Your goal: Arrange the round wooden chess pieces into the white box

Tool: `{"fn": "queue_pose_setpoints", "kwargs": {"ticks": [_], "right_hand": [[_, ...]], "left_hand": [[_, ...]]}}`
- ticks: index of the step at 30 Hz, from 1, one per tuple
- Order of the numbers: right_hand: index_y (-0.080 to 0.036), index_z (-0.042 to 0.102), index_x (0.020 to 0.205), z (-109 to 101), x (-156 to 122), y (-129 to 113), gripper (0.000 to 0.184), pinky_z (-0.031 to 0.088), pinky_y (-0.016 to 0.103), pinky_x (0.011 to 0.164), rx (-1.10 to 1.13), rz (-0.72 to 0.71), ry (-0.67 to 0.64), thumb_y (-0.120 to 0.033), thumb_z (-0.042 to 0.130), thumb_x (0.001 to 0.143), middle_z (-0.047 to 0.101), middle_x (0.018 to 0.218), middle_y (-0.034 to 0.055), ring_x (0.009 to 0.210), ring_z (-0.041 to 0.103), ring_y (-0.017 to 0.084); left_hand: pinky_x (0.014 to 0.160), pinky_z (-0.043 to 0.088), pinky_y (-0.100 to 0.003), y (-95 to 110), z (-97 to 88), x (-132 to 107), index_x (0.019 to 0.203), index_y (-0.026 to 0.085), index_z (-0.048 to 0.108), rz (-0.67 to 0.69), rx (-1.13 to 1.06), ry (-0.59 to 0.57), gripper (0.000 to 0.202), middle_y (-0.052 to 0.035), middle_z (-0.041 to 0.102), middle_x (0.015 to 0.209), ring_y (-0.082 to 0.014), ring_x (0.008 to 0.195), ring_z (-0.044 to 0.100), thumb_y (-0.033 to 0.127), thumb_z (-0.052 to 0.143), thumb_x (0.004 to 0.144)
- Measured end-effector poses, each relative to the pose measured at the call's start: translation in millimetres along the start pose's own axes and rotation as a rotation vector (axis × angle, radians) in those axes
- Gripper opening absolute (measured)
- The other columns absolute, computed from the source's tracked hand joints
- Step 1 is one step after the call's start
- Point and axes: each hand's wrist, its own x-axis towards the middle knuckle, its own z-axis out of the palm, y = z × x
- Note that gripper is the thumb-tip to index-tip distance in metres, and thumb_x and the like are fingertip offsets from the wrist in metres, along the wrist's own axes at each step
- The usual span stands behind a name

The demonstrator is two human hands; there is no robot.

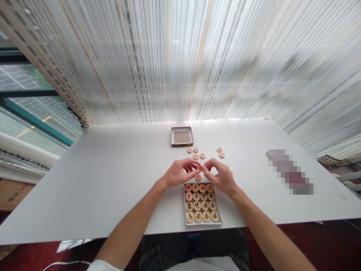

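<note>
My left hand [180, 172] and my right hand [221, 175] meet above a shallow white box [186, 223] near the table's front edge. Both pinch one round wooden chess piece with a red character [200, 167] between thumbs and fingertips. The box holds several rows of similar wooden discs [201, 202], red-marked along the top row and black-marked below. Another red piece [198, 176] lies on the table just under my fingers. Beyond them, loose red pieces sit in a group [195, 153] and a pair [220, 152].
A small brown-rimmed box lid [182, 136] lies upside down farther back on the white table [107, 173]. A blurred-out patch [290, 171] covers something at the right. Striped curtains hang behind the table; a window shows at the left.
</note>
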Motion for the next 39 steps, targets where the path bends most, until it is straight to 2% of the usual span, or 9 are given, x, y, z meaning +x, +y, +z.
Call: {"fn": "queue_pose_setpoints", "kwargs": {"ticks": [6,14,20,25,29,33,36,39], "right_hand": [[-0.023,0.061,0.095,-3.0,0.8,-3.2,0.009,0.055,0.034,0.069,0.042,-0.015,-0.039,-0.032,0.06,0.093,0.067,0.083,0.0031,0.074,0.063,0.018],[-0.024,0.063,0.11,-4.5,1.7,-6.8,0.021,0.056,0.036,0.074,0.091,-0.065,-0.089,-0.031,0.065,0.091,0.069,0.091,0.0046,0.079,0.065,0.019],[-0.025,0.069,0.11,-4.6,1.2,-3.0,0.019,0.056,0.035,0.074,0.074,-0.108,-0.114,-0.025,0.065,0.092,0.069,0.095,0.0054,0.08,0.064,0.018],[-0.026,0.072,0.11,-5.3,1.4,-0.9,0.02,0.056,0.035,0.074,0.087,-0.119,-0.115,-0.022,0.064,0.093,0.069,0.096,0.0064,0.083,0.065,0.018],[-0.025,0.072,0.109,-6.0,2.2,-2.6,0.018,0.056,0.036,0.076,0.11,-0.112,-0.134,-0.021,0.064,0.093,0.069,0.097,0.0069,0.087,0.066,0.02],[-0.025,0.071,0.107,-6.2,2.2,-3.8,0.018,0.056,0.036,0.074,0.115,-0.112,-0.139,-0.019,0.061,0.093,0.067,0.097,0.0065,0.088,0.065,0.02],[-0.024,0.07,0.103,-6.8,2.1,-3.2,0.016,0.056,0.035,0.073,0.104,-0.109,-0.127,-0.018,0.058,0.094,0.065,0.097,0.0063,0.088,0.064,0.019],[-0.024,0.069,0.105,-8.0,2.4,-1.7,0.018,0.055,0.035,0.074,0.086,-0.115,-0.117,-0.017,0.057,0.095,0.063,0.098,0.0062,0.089,0.063,0.019]], "left_hand": [[0.071,0.058,-0.025,-3.1,0.4,-0.1,0.111,0.017,0.07,0.005,-0.028,0.003,0.031,-0.0074,0.074,0.099,-0.0164,0.082,0.071,0.039,0.069,0.088],[0.072,0.059,-0.026,1.2,-3.2,0.2,0.115,0.018,0.07,-0.017,-0.025,-0.022,0.033,-0.0074,0.075,0.099,-0.0164,0.079,0.072,0.037,0.069,0.088],[0.07,0.06,-0.027,-0.4,-3.9,-0.3,0.116,0.015,0.07,-0.023,-0.058,-0.029,0.034,-0.0095,0.076,0.101,-0.0165,0.077,0.072,0.037,0.068,0.089],[0.071,0.06,-0.028,-2.6,-5.0,-1.8,0.119,0.013,0.067,-0.055,-0.086,-0.046,0.036,-0.0089,0.076,0.091,-0.0162,0.073,0.072,0.035,0.066,0.09],[0.07,0.059,-0.027,-2.2,-4.0,-1.7,0.118,0.013,0.067,-0.029,-0.092,-0.065,0.036,-0.0093,0.076,0.091,-0.0172,0.077,0.072,0.037,0.064,0.091],[0.068,0.054,-0.024,-0.5,-7.0,-1.0,0.114,0.016,0.07,-0.007,0.035,-0.037,0.03,-0.0076,0.075,0.096,-0.0142,0.076,0.067,0.034,0.062,0.092],[0.063,0.047,-0.023,2.0,-13.2,-1.3,0.105,0.018,0.073,-0.021,0.162,-0.017,0.023,-0.0035,0.075,0.088,-0.0107,0.067,0.059,0.032,0.061,0.092],[0.062,0.044,-0.023,4.5,-18.9,-2.2,0.099,0.019,0.074,-0.037,0.196,-0.042,0.02,-0.0018,0.074,0.085,-0.0103,0.065,0.056,0.031,0.06,0.092]]}}
